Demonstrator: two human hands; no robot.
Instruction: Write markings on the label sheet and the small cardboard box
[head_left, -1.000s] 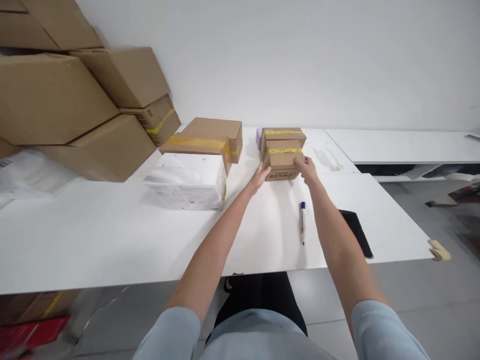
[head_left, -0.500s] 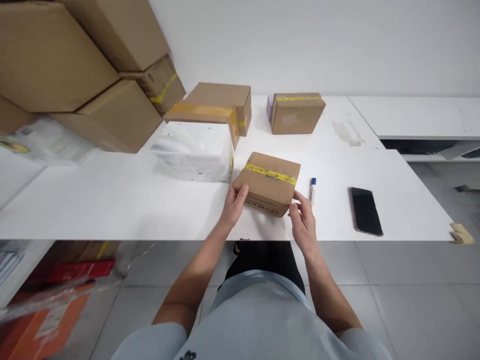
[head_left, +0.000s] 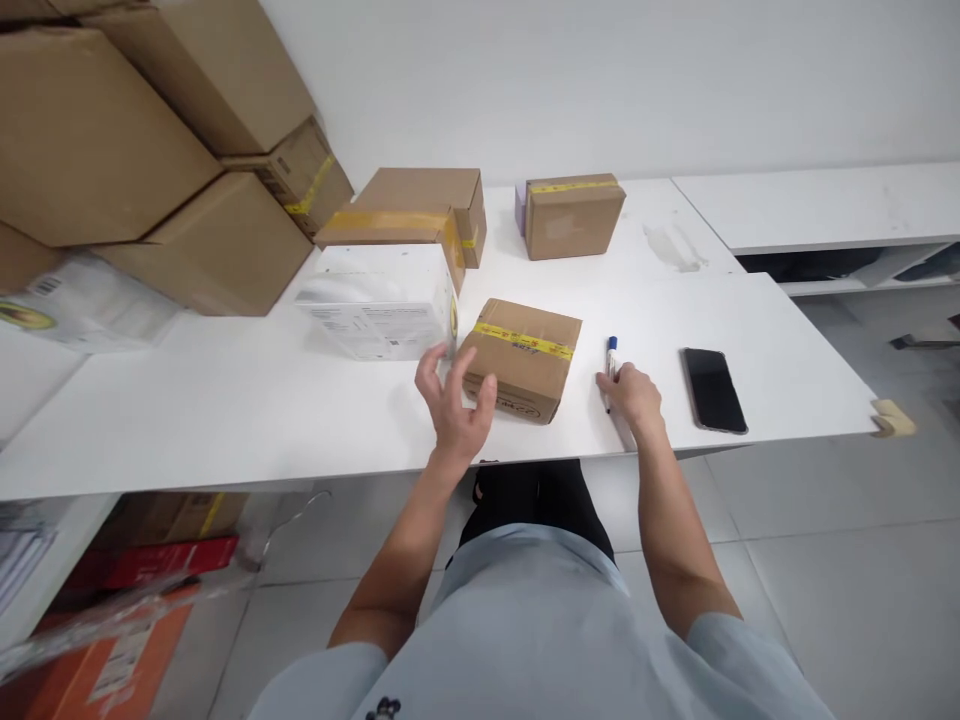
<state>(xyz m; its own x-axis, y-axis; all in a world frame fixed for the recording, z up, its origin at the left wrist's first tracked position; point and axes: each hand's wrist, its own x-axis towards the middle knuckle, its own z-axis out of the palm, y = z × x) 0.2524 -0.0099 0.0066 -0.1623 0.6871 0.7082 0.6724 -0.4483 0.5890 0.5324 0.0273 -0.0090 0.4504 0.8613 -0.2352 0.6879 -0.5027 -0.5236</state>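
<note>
A small brown cardboard box (head_left: 517, 355) with yellow printed tape across its top rests on the white table (head_left: 247, 400). My left hand (head_left: 461, 405) is at its left front corner, fingers spread and curved; whether a fingertip touches the cardboard I cannot tell. To the right of the box, my right hand (head_left: 634, 392) has its thumb and fingers closed round a white marker (head_left: 611, 362) with a blue cap end. The marker's dark lower tip shows below the fingers, close to the tabletop.
A black phone (head_left: 715, 390) lies right of my right hand. A white printed box (head_left: 382, 300) stands left of the small box, with a larger cardboard box (head_left: 427, 190) behind. Another taped box (head_left: 574, 218) is near the wall. Large cartons (head_left: 105, 135) are stacked at left.
My right hand has left the small box, moved right and closed on the marker. The fingers of my left hand have lifted and spread off the box. The view has shifted slightly.
</note>
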